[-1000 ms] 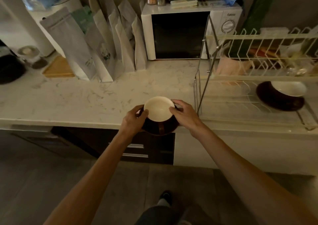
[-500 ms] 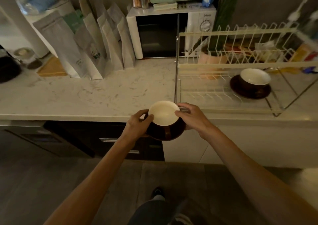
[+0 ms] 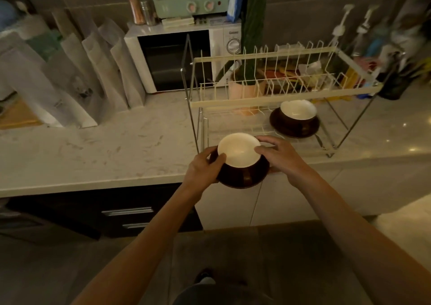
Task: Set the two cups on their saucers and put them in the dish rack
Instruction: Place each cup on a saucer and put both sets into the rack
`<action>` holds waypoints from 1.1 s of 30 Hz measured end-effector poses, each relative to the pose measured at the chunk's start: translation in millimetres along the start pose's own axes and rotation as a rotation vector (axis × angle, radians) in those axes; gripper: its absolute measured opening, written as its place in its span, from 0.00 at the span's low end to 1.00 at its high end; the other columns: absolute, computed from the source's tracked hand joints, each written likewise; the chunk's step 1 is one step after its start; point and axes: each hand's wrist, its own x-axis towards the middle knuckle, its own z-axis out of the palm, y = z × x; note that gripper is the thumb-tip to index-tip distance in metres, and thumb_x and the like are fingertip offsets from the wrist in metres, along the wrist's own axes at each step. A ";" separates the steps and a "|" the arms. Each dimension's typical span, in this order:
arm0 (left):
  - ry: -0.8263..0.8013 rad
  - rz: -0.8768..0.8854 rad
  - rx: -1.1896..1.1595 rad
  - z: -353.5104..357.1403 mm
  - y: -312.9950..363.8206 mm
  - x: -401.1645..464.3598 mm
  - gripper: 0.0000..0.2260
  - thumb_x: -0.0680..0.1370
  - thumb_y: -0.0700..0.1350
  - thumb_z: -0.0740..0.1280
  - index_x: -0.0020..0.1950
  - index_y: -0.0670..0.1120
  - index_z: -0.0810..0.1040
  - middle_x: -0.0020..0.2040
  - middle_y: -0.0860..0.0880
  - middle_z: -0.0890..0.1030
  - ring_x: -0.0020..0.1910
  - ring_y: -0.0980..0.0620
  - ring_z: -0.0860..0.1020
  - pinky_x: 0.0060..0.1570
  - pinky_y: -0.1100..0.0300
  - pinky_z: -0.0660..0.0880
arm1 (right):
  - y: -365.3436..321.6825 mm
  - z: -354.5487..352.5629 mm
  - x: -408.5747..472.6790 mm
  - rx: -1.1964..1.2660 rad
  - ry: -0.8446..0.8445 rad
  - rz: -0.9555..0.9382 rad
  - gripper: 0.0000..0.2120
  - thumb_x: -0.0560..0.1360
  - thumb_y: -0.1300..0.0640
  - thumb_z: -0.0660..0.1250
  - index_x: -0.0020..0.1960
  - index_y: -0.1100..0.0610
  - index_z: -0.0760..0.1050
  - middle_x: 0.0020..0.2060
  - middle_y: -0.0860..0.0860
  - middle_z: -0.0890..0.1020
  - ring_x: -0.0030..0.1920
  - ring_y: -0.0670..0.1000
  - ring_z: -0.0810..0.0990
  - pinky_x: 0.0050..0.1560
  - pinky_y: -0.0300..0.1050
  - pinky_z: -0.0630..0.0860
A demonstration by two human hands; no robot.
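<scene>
Dim kitchen light falls on a pale marbled counter (image 3: 98, 151) with a white microwave (image 3: 177, 57) at 12 o'clock and a two-tier wire dish rack (image 3: 263, 92) at 1 o'clock. On the rack's lower shelf, toward 2 o'clock, one cup (image 3: 298, 111) already sits on its dark saucer (image 3: 294, 127), so that half of the job looks finished. The second cup (image 3: 238, 151), cream inside and dark outside, rests on its own saucer (image 3: 242, 181) and is held in the air over the counter's front edge, just short of the rack's near left corner. The left hand (image 3: 203, 167) grips the set from 9 o'clock, the right hand (image 3: 277, 155) from 3 o'clock, fingers curled to the cup's rim. What seems left is carrying this pair onto the lower shelf, where bare wire shows beside the first set.
</scene>
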 end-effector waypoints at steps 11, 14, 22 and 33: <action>0.066 -0.063 0.035 22.4 33.2 71.4 0.19 0.78 0.48 0.63 0.69 0.54 0.72 0.60 0.44 0.78 0.56 0.45 0.78 0.43 0.52 0.81 | -2.6 -18.3 65.0 0.059 0.088 -0.011 0.17 0.72 0.52 0.68 0.60 0.41 0.77 0.54 0.43 0.77 0.49 0.44 0.76 0.39 0.45 0.79; 0.090 -0.084 0.028 25.1 34.0 87.2 0.19 0.78 0.47 0.62 0.69 0.53 0.72 0.60 0.45 0.78 0.56 0.46 0.78 0.52 0.47 0.80 | -3.5 -13.6 81.7 0.060 0.112 0.011 0.18 0.71 0.51 0.68 0.60 0.41 0.77 0.55 0.44 0.76 0.47 0.41 0.75 0.40 0.45 0.79; 0.146 -0.118 0.041 30.4 34.8 118.3 0.17 0.78 0.47 0.58 0.67 0.52 0.74 0.51 0.48 0.79 0.51 0.46 0.79 0.54 0.44 0.79 | -0.1 -2.6 116.5 0.064 0.117 0.023 0.20 0.67 0.48 0.68 0.59 0.47 0.78 0.59 0.46 0.79 0.59 0.50 0.78 0.58 0.50 0.77; 0.170 -0.151 0.077 32.7 35.6 135.3 0.21 0.78 0.55 0.60 0.70 0.51 0.70 0.64 0.43 0.76 0.61 0.41 0.75 0.59 0.41 0.76 | -2.3 3.2 131.2 0.040 0.057 -0.004 0.18 0.71 0.46 0.66 0.61 0.39 0.77 0.56 0.41 0.76 0.58 0.45 0.72 0.56 0.43 0.68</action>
